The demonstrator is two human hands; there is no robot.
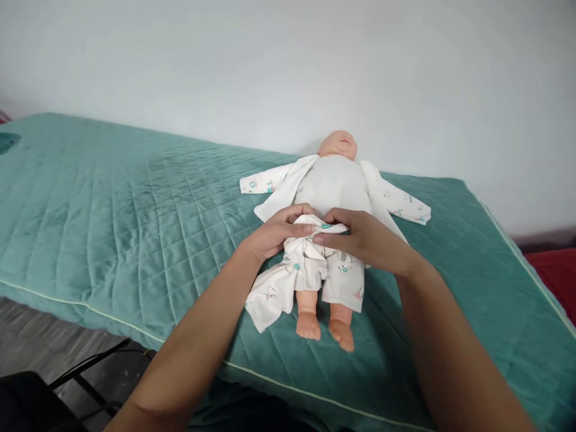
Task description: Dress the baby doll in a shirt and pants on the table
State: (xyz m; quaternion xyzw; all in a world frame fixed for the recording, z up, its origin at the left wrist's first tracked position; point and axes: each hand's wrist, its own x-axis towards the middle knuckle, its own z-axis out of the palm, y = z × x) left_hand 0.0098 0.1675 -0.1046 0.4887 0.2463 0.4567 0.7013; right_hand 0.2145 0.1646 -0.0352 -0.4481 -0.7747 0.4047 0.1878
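A baby doll [335,180] lies on its back on a green quilted bed [135,204], head toward the wall. Its white printed jacket [396,201] lies spread open at both sides, baring the grey cloth body. White printed trousers [344,279] cover the legs, and the bare feet point toward me. My left hand [274,231] and my right hand [364,237] meet at the doll's waist. Both pinch the trouser waistband [321,228], fingers closed on the cloth.
The bed's near edge [270,375] has pale piping and runs across the lower frame. A plain white wall [288,60] stands behind. Dark floor and black cables [90,366] show at lower left, and something red [555,273] at the right edge.
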